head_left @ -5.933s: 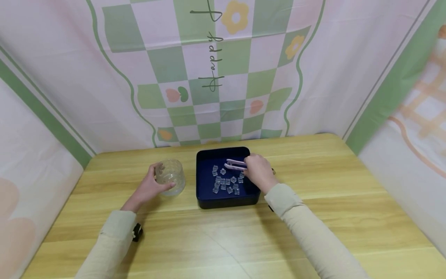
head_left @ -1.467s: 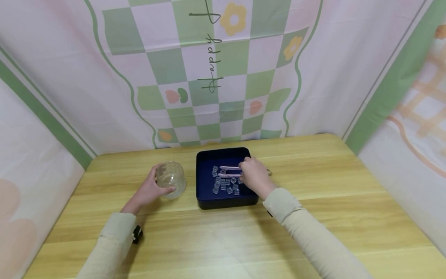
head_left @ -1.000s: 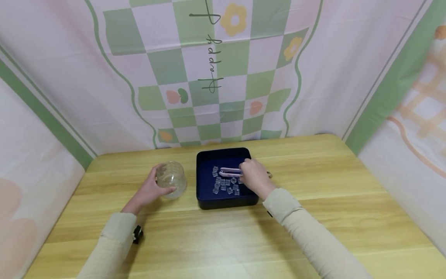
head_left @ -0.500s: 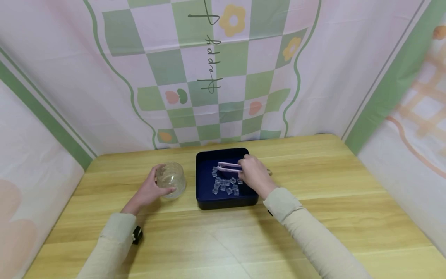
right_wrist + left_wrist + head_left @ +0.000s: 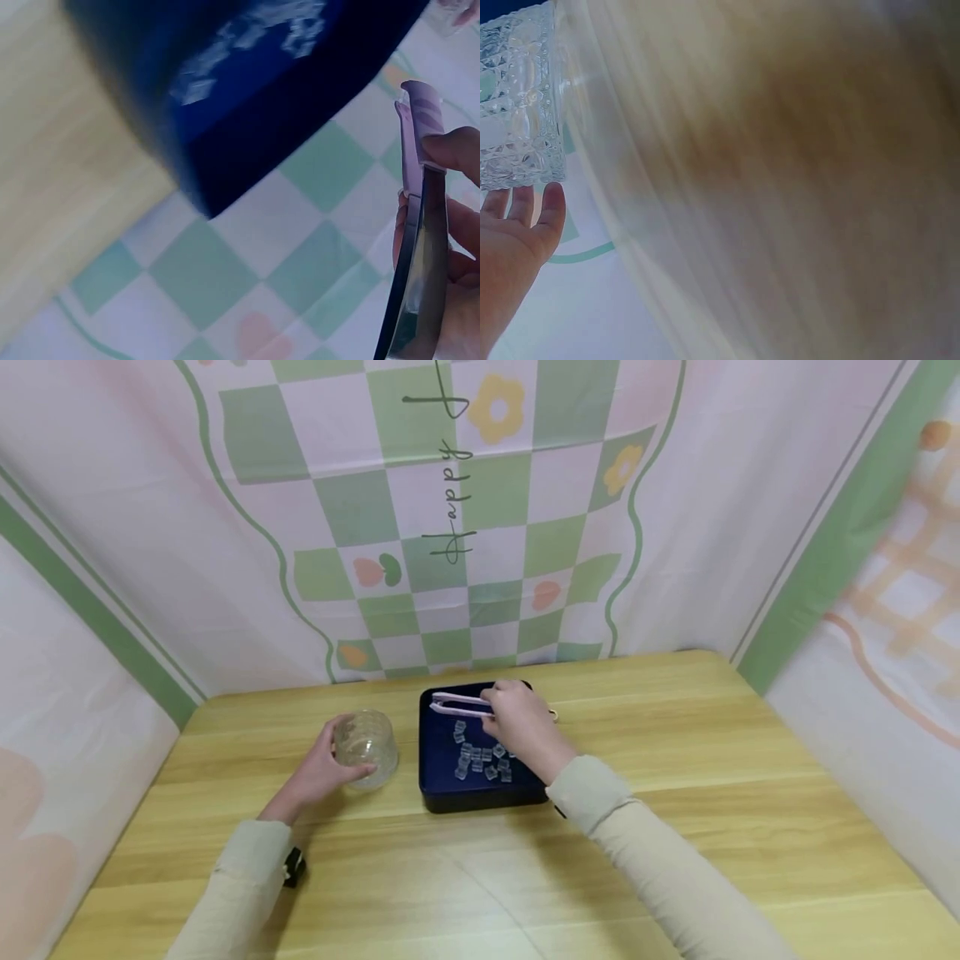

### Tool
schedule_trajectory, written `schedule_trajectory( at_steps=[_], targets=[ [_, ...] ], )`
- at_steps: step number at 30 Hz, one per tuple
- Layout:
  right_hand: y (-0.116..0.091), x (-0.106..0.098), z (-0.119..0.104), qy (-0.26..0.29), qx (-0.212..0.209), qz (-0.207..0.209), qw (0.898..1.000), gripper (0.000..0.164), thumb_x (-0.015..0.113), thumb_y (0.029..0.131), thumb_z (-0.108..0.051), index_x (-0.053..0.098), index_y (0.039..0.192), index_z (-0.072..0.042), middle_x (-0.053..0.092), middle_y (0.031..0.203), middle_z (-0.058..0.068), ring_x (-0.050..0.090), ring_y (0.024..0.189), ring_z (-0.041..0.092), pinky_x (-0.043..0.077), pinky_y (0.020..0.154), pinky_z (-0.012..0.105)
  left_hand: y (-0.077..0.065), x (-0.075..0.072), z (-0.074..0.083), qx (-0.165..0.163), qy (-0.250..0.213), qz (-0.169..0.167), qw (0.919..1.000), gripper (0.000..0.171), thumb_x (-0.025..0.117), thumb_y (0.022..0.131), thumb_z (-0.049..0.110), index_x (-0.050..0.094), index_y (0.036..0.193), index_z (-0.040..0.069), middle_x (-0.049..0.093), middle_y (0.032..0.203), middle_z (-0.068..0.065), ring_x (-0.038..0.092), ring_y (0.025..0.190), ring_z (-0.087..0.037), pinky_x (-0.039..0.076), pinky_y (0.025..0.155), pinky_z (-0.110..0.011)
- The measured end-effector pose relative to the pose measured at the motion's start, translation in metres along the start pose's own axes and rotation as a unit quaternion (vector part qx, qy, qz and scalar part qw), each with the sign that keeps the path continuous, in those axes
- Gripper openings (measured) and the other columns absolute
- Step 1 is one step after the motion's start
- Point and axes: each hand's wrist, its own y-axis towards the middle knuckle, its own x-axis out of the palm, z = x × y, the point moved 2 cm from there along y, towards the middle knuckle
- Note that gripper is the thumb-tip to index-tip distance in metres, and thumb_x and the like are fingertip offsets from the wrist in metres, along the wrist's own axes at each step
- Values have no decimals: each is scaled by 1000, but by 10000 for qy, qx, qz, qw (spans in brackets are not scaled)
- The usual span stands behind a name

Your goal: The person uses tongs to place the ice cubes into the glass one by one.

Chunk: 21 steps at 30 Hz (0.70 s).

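Note:
My left hand (image 5: pixel 324 772) holds a clear patterned glass (image 5: pixel 367 747), thumb at the near side and fingers behind. In the left wrist view, fingertips (image 5: pixel 553 196) touch the cut glass wall (image 5: pixel 525 97). The right hand (image 5: pixel 525 722) grips lilac-tipped tongs (image 5: pixel 461 704) above the dark blue tray (image 5: pixel 480 800), their tips pointing left toward the glass. The tips lie close together; whether a cube sits between them is too small to tell. Several clear cubes (image 5: pixel 476 758) lie on the tray floor. In the right wrist view, the thumb presses the tongs (image 5: pixel 424 127).
A wooden table (image 5: pixel 465 893) bears the glass and, to its right, the tray, with a narrow gap between. A patterned cloth (image 5: pixel 450 527) hangs behind the table's back edge. More cloth hangs at both sides.
The tongs came down around a lone cube near the tray's middle and narrowed. They have since risen and moved left; that cube is gone from its spot. The left hand stays on the glass.

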Motion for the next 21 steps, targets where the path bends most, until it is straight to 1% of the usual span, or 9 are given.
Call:
schedule_trajectory(
  at_steps=[4,7,12,16,21],
  targets=[
    [5,-5,-20,26,-203,64,9998,28,71,84,-14,70,110,-3,67,99,10,63,92,24,57,80,34,1,0,0,22,27,-1,10000,106,78,76,41,10,152,15,18,154,-29,33,133,-54,42,103,-60],
    [9,-6,-35,70,-375,73,9992,28,72,84,-14,70,110,-3,67,98,10,63,93,23,57,81,33,1,-1,0,40,25,15,10000,105,79,76,39,11,152,15,19,153,-29,34,132,-54,43,102,-60],
    [14,1,-58,-8,-579,-101,9983,27,72,84,-16,70,109,-6,66,97,6,62,93,21,57,81,30,1,-1,-2,97,-9,39,9999,107,80,74,37,11,152,14,21,152,-29,37,131,-53,44,102,-59],
    [14,10,-69,-183,-684,-191,9973,24,72,85,-18,71,107,-9,66,97,4,62,91,18,57,78,27,2,0,-3,147,-100,33,9998,107,81,74,36,11,152,14,23,152,-27,39,130,-51,43,103,-58],
    [12,20,-75,-281,-777,-111,9965,18,72,84,-16,72,101,-10,65,92,2,60,86,16,56,75,26,1,0,-3,181,-162,50,9997,106,81,74,33,12,152,13,24,152,-27,39,131,-50,43,104,-57]
  ],
)
